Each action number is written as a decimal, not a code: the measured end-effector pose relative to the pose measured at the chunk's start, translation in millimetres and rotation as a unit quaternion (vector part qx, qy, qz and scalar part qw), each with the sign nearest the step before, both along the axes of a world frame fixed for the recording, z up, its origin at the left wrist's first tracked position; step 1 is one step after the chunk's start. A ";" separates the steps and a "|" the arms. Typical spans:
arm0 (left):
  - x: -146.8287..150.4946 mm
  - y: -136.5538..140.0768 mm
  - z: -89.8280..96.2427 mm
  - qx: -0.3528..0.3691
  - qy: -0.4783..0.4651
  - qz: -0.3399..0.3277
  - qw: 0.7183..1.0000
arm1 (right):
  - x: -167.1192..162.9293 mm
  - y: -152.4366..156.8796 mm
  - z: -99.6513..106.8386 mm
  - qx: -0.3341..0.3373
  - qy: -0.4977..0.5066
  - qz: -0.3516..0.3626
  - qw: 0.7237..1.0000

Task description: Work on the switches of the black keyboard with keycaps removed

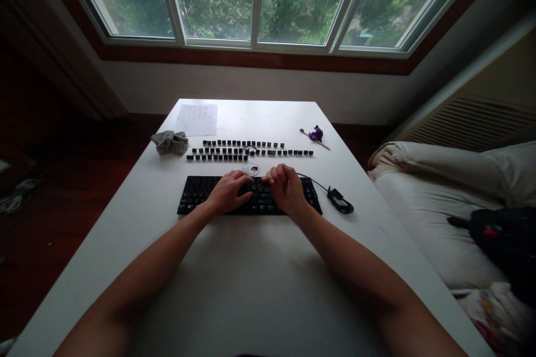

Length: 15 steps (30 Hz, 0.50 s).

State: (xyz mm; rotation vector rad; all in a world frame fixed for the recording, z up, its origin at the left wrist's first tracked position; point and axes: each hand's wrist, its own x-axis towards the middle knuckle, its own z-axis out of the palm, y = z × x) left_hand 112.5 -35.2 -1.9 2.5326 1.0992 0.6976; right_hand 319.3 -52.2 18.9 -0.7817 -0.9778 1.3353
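A black keyboard (196,192) lies across the white table in front of me. My left hand (229,191) rests on its middle part, fingers stretched forward and thumb apart. Over the keys right of centre, my right hand (286,187) is closed with curled fingers, its fingertips low at the keyboard; anything pinched there is too small to make out. Just behind the keyboard are a small clear round dish (250,169) with something dark in it and several rows of loose black keycaps (226,151). The keys under both hands are partly hidden.
A coiled black cable (341,201) lies right of the keyboard. Further back are a grey cloth (170,143), a printed paper sheet (196,119), a purple cloth (316,134) and a thin brush (321,143). A pale sofa (422,217) stands beside the table's right edge.
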 end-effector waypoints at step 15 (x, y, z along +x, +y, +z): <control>16.5 -10.7 -0.2 -0.076 -0.186 -0.002 0.980 | -5.9 -5.7 4.1 0.003 -0.012 0.010 1.000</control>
